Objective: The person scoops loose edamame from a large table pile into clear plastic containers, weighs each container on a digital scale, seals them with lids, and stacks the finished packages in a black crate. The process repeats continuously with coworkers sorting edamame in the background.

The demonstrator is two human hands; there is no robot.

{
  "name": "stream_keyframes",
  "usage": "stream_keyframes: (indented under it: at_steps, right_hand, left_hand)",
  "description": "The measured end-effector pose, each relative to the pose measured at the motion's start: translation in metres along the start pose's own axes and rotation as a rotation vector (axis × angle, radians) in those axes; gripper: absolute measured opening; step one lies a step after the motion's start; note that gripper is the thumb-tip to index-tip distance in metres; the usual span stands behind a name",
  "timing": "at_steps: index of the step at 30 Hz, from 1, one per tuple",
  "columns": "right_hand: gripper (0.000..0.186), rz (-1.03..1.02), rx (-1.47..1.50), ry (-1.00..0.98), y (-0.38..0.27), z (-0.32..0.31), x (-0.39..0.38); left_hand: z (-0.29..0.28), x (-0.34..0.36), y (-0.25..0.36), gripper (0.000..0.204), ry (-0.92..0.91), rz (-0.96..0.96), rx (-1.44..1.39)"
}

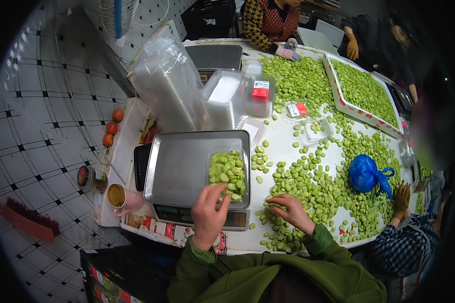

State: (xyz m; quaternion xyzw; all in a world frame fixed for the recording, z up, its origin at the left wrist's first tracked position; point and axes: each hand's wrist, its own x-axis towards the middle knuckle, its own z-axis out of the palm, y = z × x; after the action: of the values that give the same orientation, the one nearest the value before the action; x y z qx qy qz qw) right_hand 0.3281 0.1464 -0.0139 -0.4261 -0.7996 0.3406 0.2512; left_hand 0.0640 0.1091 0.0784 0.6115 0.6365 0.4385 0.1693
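Observation:
A clear plastic tray of shelled green broad beans (227,174) sits on the right side of the steel pan of a weighing scale (179,161). My left hand (210,212) is at the tray's near left corner, thumb and forefinger apart, with nothing visible between them. Whether it touches the tray I cannot tell. To the right of the scale, my right hand (292,214) hovers over loose broad beans (308,182) spread on the white table. Its fingers are bent and the thumb stands apart, holding nothing I can see.
Stacked clear containers (225,98) and a bagged stack (167,81) stand behind the scale. A pink mug (131,199), a jar (92,179) and tomatoes (111,128) line the left. Rightward are a blue bag (364,173) and a bean-filled box (333,93). Co-workers' gloved hands (402,199) work around the table.

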Motion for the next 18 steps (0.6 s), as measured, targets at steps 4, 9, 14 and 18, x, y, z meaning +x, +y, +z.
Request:
stream_keyframes:
  at_steps: [4,9,14,18]
  right_hand:
    - [0.023,0.103,0.094,-0.078,-0.010,-0.001,0.008]
    - [0.021,0.154,0.145,-0.022,0.012,0.001,-0.021]
    - [0.017,0.351,0.302,0.136,0.030,0.002,-0.057]
    - [0.017,0.394,0.345,0.173,0.037,0.004,-0.069]
  left_hand:
    - [0.007,0.034,-0.005,0.033,-0.110,0.138,0.273]
    - [0.014,0.047,-0.031,0.024,-0.241,0.153,0.217]
    - [0.009,0.051,-0.032,0.022,-0.282,0.093,0.125]
    - [0.012,0.054,-0.035,0.023,-0.290,0.204,0.239]
